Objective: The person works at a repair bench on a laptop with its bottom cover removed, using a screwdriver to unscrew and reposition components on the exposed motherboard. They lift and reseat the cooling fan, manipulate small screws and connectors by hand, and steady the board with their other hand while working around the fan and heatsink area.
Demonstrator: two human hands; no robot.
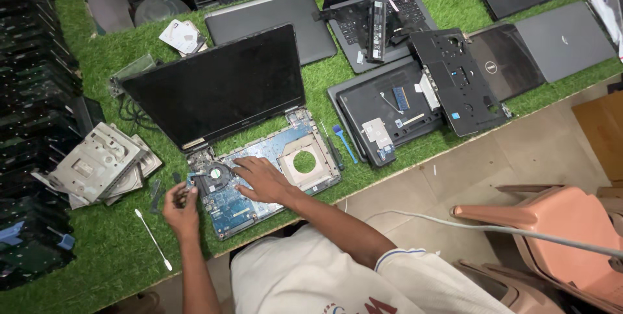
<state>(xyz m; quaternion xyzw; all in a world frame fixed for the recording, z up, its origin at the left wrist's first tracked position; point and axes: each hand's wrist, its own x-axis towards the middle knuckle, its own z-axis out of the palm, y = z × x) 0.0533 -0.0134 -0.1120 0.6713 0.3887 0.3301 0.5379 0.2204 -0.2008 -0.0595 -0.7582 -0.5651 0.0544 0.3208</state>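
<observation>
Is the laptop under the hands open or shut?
Open: the laptop's dark screen stands raised, and its base lies uncovered, showing the blue board and fan.

An opened laptop (pixel 259 158) lies at the frame's centre on the tabletop (pixel 110 249). Drive casings (pixel 97 165) sit to its left, a swab (pixel 153 239) at lower left. More laptops (pixel 415 100) lie to the right and above.
</observation>
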